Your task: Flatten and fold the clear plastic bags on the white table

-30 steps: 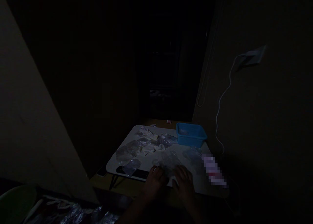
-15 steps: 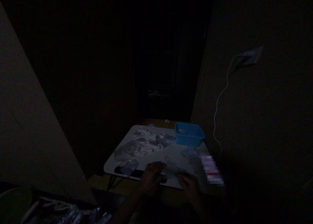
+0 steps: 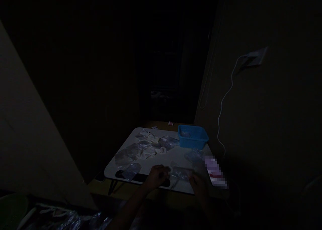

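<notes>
In the dim light, a clear plastic bag (image 3: 180,174) is stretched between my hands over the near edge of a small white folding table (image 3: 173,158). My left hand (image 3: 157,177) has its fingers curled at the bag's left end, closed on it as far as the dark lets me see. At the bag's right end, my right hand (image 3: 198,185) pinches the plastic between thumb and fingers. Just left of my hands lies another small clear bag (image 3: 132,171). Several crumpled clear bags and whitish pieces (image 3: 148,152) are spread over the table's left and middle.
A blue plastic basket (image 3: 193,142) stands at the table's back right corner. A blurred-out phone-like object (image 3: 215,172) lies at the right edge. A white cable (image 3: 221,104) hangs from a wall socket (image 3: 256,56). Shiny plastic (image 3: 72,220) and a green tub (image 3: 13,208) are at lower left.
My right hand has moved a little right, away from the left, and the bag between them is now spread wider. The view has shifted slightly.
</notes>
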Demonstrator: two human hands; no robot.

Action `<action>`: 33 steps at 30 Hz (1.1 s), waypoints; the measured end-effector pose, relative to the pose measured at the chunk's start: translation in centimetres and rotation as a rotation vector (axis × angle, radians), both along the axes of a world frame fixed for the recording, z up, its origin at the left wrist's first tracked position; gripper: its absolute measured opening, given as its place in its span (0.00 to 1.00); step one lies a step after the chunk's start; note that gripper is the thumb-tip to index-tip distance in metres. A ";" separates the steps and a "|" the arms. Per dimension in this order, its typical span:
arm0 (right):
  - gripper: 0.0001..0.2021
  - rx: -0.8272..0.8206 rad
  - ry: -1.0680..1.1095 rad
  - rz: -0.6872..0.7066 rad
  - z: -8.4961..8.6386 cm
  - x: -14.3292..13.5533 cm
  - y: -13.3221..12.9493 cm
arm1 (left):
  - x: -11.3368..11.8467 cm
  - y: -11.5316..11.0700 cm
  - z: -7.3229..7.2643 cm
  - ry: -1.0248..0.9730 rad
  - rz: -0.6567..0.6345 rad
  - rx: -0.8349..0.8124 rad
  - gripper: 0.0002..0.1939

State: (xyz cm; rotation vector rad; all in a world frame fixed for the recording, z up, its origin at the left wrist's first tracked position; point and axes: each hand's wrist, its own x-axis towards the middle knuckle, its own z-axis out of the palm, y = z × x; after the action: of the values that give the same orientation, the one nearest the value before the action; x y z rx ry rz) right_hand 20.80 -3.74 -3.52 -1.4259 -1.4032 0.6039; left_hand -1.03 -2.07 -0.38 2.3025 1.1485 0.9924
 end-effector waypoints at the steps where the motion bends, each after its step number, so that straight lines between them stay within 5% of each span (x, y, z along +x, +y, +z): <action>1: 0.26 -0.009 -0.001 0.000 -0.2 0.1 0.1 | 0.0 -0.2 0.0 0.019 0.012 -0.012 0.07; 7: 0.24 -0.021 -0.014 -0.076 -1.1 0.5 1.2 | -0.2 -0.7 -0.1 0.147 0.021 -0.044 0.28; 13: 0.17 0.033 -0.203 -0.175 -1.7 0.9 1.7 | 0.7 0.4 -0.4 0.105 0.113 -0.016 0.14; 22: 0.22 0.119 -0.578 -0.193 -2.4 1.9 0.6 | 0.8 1.2 0.0 0.034 0.081 -0.050 0.17; 33: 0.23 0.132 -0.543 -0.247 -3.7 2.3 0.7 | 0.9 1.3 -0.6 -0.013 0.107 -0.086 0.14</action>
State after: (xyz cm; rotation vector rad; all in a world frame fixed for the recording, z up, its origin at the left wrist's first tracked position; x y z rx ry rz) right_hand 23.12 -3.06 -7.27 -1.6954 -1.6055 -0.0464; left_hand -0.11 -0.77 -0.99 2.1846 1.2948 0.9746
